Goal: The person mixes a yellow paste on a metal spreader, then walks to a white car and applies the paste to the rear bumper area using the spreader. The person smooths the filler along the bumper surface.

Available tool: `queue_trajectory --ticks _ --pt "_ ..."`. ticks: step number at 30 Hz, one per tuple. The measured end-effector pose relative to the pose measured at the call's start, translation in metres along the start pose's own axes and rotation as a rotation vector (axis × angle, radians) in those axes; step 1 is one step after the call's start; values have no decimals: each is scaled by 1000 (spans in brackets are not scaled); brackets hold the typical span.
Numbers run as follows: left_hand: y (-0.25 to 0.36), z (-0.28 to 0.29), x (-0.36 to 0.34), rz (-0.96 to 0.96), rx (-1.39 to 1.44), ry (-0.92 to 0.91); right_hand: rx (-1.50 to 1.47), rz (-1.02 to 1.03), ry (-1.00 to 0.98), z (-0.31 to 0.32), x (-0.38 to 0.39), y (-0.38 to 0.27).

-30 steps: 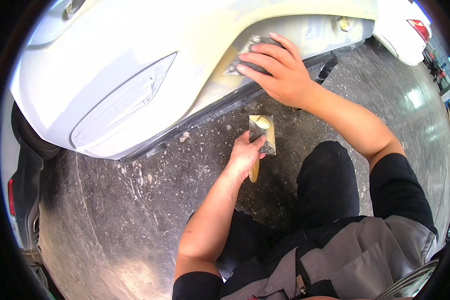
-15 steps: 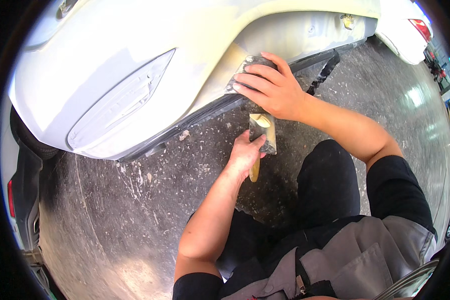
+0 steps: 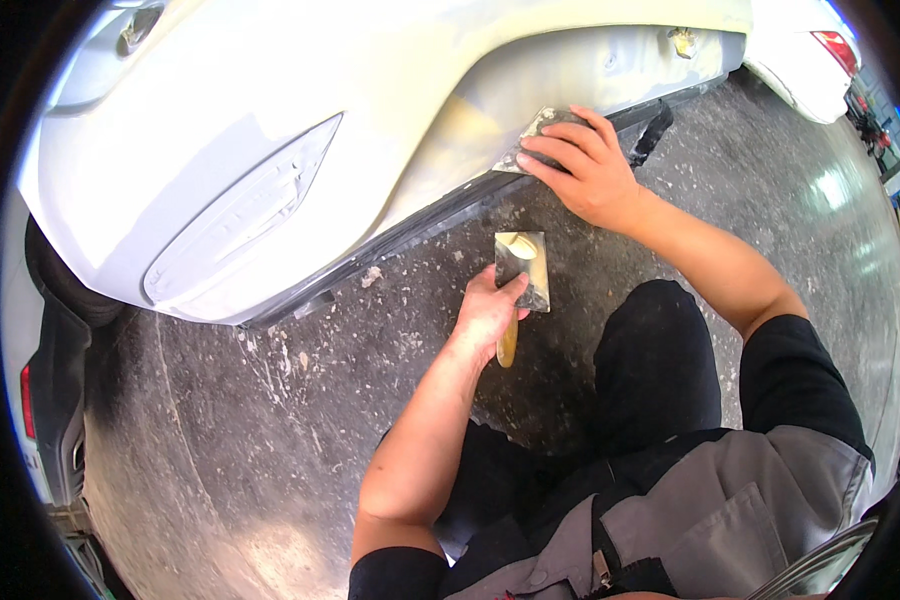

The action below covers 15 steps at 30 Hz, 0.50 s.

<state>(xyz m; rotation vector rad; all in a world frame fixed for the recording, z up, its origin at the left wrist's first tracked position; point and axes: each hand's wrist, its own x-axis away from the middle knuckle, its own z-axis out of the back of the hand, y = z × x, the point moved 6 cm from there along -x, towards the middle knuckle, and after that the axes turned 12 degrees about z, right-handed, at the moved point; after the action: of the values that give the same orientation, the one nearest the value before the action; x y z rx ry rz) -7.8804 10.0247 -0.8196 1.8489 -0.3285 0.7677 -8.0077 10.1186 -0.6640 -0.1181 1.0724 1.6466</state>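
My left hand (image 3: pixel 482 315) grips a putty knife (image 3: pixel 536 287) with a wide metal blade and a yellowish handle, thumb lying on the blade. A pale dab of filler (image 3: pixel 521 247) sits toward the blade's far end. My right hand (image 3: pixel 600 190) is closed on a thin, dark, filler-smeared spreader (image 3: pixel 518 147), its fingers stretched over the plate. The spreader lies against the lower part of a white and pale-yellow car bumper (image 3: pixel 390 75), just above the dark lower trim (image 3: pixel 425 222). Its side facing the bumper is hidden.
Speckled grey floor (image 3: pixel 270 430) spreads beneath the bumper and around my knees. A black strip (image 3: pixel 652 133) hangs at the bumper's lower edge, right of my hand. Another white car (image 3: pixel 790 70) stands at the far right, and a vehicle with a red light (image 3: pixel 27 400) at the left.
My right hand has slid the spreader to the right along the bumper's lower part. The left hand with the putty knife has stayed nearly in place.
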Motion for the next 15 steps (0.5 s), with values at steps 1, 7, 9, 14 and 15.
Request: queue_trajectory --ticks 1,7,9,14,15 --pt "0 0 1 2 -3 18 0 -8 36 5 -5 5" --pt "-2 -4 -7 19 -36 -15 15 -40 160 13 -50 25" --pt "-4 -3 -10 20 -42 -27 41 -59 196 12 -56 25" --pt "-6 2 -13 17 -30 -15 15 -117 187 -2 -32 8" --pt "-7 2 -14 25 -21 -15 8 -127 182 -6 -23 4"
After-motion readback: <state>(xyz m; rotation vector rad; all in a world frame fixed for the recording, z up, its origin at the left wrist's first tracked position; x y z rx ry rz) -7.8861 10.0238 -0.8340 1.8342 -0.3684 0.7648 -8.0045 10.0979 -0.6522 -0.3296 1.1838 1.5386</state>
